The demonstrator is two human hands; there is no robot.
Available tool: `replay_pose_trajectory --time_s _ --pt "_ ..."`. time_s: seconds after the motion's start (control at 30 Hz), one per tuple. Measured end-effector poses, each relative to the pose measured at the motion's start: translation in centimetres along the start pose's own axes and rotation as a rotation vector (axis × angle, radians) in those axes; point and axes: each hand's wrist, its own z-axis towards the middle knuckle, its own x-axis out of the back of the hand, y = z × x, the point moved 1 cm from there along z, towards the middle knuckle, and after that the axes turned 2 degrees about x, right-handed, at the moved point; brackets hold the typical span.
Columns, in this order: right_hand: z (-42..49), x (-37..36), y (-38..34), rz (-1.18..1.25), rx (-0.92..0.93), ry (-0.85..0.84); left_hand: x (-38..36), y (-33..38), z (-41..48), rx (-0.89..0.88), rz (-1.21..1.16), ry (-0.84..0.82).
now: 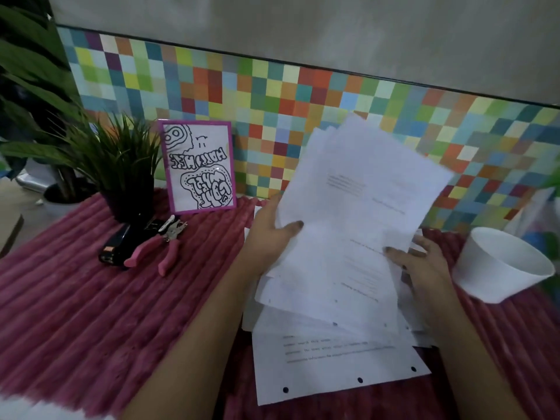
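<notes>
A surface (75,313) draped in a ribbed pink plush cover carries a framed drawing (198,168) at its back edge. Left of the frame stands a potted plant (121,165). In front of the frame lie a black stapler (115,247) and pink-handled punch pliers (157,247). Right of it lies a pile of punched sheets (333,368), and farther right a white cup (500,265).

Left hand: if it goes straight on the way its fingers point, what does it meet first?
The papers it already grips: the left hand points up and to the right, with its fingers tucked behind them. Past the papers it would probably meet the tiled wall, though depth is hard to judge.
</notes>
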Motion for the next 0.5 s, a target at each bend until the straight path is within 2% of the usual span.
replay_pose_trajectory --time_s 0.03,0.1,0.17,0.23,0.3,0.43,0.5 --pt "-0.1 -0.2 -0.2 0.086 0.003 -0.036 0.0 0.2 -0.1 0.006 -0.067 0.003" --pt "-0.9 -0.7 -0.9 0.107 0.108 -0.094 -0.5 0.5 -0.6 0.0 -0.123 0.011" --pt "-1.5 -0.8 -1.6 0.057 0.282 -0.031 -0.7 1.2 -1.1 -0.089 0.013 0.078" --pt "-2.1 -0.9 -2.2 0.039 0.44 0.038 -1.1 2.3 -1.7 -0.265 0.14 0.115" --pt "-2.5 -0.7 -2.6 0.043 0.588 0.075 -1.9 3.7 -2.7 -0.38 0.152 0.162" --pt "-3.4 -2.1 -3.8 -0.072 0.8 0.098 -4.2 5.2 -4.3 -0.513 0.219 0.239" --pt "-3.7 -2.9 -4.1 -0.168 0.826 0.097 -4.5 5.2 -4.2 -0.5 0.184 0.258"
